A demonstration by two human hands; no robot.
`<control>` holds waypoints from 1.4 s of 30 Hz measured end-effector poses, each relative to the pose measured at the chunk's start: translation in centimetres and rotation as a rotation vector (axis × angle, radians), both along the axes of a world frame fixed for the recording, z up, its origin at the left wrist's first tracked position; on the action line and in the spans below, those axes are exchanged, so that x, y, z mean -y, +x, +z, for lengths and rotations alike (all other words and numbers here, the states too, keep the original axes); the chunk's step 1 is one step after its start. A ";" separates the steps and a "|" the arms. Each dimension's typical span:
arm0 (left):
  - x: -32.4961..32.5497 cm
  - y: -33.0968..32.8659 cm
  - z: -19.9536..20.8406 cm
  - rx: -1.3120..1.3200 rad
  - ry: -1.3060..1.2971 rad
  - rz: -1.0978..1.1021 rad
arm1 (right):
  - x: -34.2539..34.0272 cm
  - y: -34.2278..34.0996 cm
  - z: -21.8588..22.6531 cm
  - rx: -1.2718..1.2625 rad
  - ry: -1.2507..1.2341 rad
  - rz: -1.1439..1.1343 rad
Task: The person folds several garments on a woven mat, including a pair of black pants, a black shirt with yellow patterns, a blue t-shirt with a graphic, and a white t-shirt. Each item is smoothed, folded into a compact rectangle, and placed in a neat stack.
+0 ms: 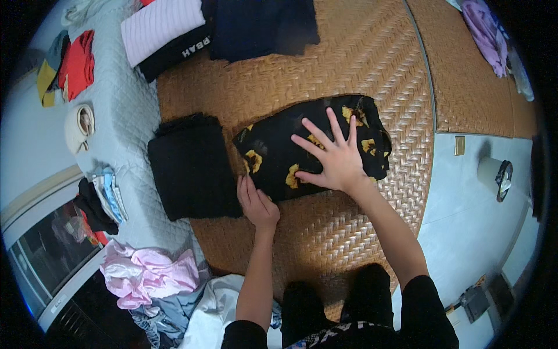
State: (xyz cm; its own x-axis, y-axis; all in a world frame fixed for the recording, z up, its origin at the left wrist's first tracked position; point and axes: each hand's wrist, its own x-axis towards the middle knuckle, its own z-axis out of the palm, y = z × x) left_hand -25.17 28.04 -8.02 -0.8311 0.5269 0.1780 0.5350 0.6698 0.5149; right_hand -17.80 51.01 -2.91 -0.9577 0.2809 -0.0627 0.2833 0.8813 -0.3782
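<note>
A folded black cloth with yellow flowers lies on a woven mat in front of me. My right hand rests flat on it, fingers spread wide. At the cloth's near left corner, the fingers of my left hand are pressed together on its edge, pinching it. Just left of that hand sits a plain black folded fabric, squared off and lying flat.
Beyond are dark navy cloth and a white ribbed folded garment. A pale quilted cover runs along the left, bearing small clothes. Pink crumpled clothing lies near left. A white bin stands on the floor at right.
</note>
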 end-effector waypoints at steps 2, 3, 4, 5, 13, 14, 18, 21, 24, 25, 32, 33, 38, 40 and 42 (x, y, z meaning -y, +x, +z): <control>-0.1 0.2 0.3 0.051 0.070 0.062 | 0.0 0.2 -0.2 0.009 0.005 -0.003; -0.1 0.2 0.3 0.057 0.092 0.061 | 0.0 0.2 0.1 0.010 0.006 -0.009; -0.2 0.0 0.1 0.062 0.115 0.061 | -0.3 0.1 0.3 0.029 0.012 -0.009; 0.0 0.1 0.1 0.066 0.132 0.063 | -0.3 0.0 0.4 0.047 0.011 -0.006; 0.2 0.1 0.1 0.091 0.083 0.059 | 0.2 -0.6 0.8 0.073 0.084 -0.006; 0.5 0.2 0.0 0.085 0.087 0.051 | 0.5 -1.0 1.7 0.154 0.069 0.019; 0.4 -0.4 -0.5 0.149 0.094 0.001 | -1.7 1.3 2.8 -0.075 0.266 -0.390; 0.5 -0.1 -1.6 0.102 0.090 0.021 | -3.7 2.5 3.0 -0.113 0.091 -0.977; 1.0 -0.2 -1.2 0.075 -0.014 0.003 | -3.8 3.0 1.3 -0.034 -0.002 -0.993; 0.8 0.0 -1.7 0.023 0.013 0.017 | -3.8 2.9 1.8 -0.066 -0.228 -1.063; 0.2 0.0 -1.2 0.009 0.002 0.045 | -4.7 3.5 3.4 -0.013 -0.308 -0.824; 0.1 0.0 -1.1 -0.005 -0.006 0.043 | -4.6 3.2 4.1 0.021 -0.356 -0.832; 0.2 0.1 -0.9 -0.015 0.008 0.048 | -3.4 2.8 2.5 -0.144 -0.488 -0.877; -0.1 -0.1 -1.0 -0.011 0.016 0.032 | -4.6 3.3 1.4 -0.168 -0.524 -0.886; -0.2 0.1 -0.5 0.007 0.010 0.016 | -6.0 4.5 0.5 -0.210 -0.546 -0.904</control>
